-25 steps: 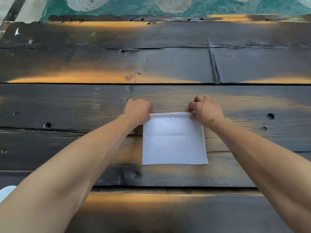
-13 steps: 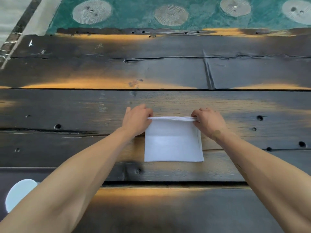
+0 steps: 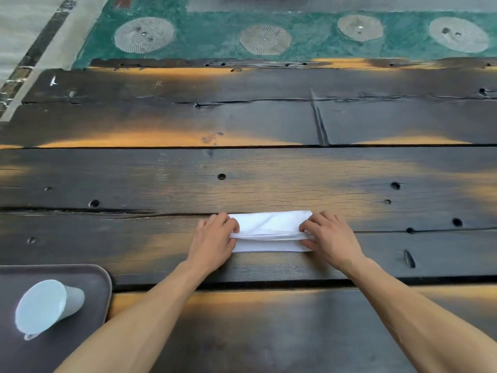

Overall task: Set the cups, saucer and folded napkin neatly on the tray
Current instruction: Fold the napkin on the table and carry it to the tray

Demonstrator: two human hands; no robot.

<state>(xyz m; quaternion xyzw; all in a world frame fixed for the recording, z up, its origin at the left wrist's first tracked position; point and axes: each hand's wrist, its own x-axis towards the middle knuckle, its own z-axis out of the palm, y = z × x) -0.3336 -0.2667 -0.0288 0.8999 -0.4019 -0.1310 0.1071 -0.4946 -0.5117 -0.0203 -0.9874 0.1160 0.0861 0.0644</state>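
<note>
Napkin (image 3: 270, 231) lies mid-bench, each end pinched in the grip of the left hand (image 3: 215, 242) and right hand (image 3: 329, 238), mid-fold (flap not yet flat); pressing the crease looks next, then the near-left tray (image 3: 99, 278).

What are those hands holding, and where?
The white napkin: left hand pinches its left end, right hand its right end.

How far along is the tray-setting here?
Done: one cup sits on the tray. In hand: left hand and right hand pinch the napkin mid-fold on the table. Left: move the napkin to the tray; no saucer or other cups are in view.
</note>
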